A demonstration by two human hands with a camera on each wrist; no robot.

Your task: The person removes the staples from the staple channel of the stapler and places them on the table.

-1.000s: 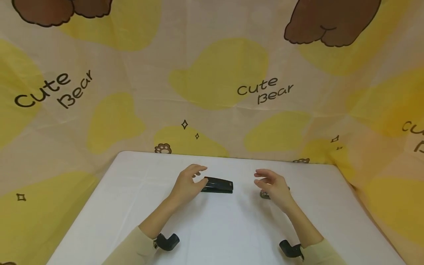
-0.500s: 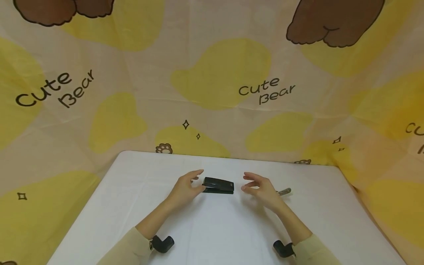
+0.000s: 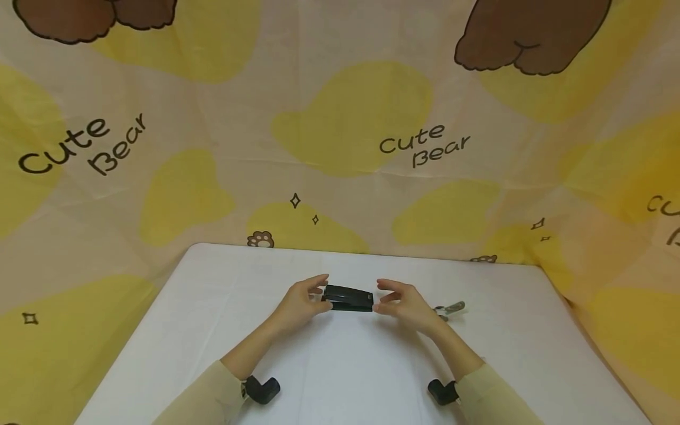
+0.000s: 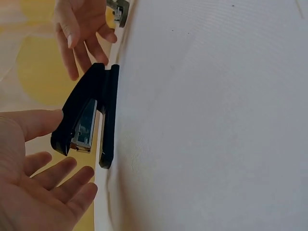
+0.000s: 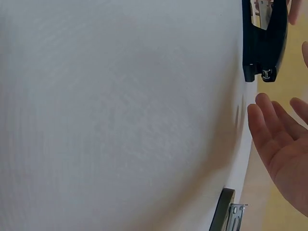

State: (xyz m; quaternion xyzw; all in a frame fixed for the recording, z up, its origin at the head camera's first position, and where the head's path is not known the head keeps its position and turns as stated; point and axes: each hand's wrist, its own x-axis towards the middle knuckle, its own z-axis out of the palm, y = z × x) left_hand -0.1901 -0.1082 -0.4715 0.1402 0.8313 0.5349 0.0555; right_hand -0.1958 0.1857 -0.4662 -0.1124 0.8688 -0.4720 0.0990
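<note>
A black stapler (image 3: 348,296) lies lengthwise on the white table, its jaws parted. My left hand (image 3: 297,306) is at its left end. In the left wrist view the thumb (image 4: 43,122) reaches the stapler's top arm (image 4: 79,98), while the other fingers spread below the front end. My right hand (image 3: 408,307) stands by the opposite end with fingers loosely bent. Seen from the right wrist, its fingertips (image 5: 262,103) are just short of the stapler's hinge end (image 5: 262,67), and nothing is held.
Behind the right hand lies a small metal object with a dark lever-like part (image 3: 454,307), partly covered by that hand. Black wrist cameras (image 3: 262,389) stick out from both sleeves. A printed yellow cloth (image 3: 340,195) hangs behind the table's far edge.
The right hand has moved left, from over the small metal object to the stapler's right end, uncovering part of that object. The left hand has lowered slightly beside the stapler's left end.
</note>
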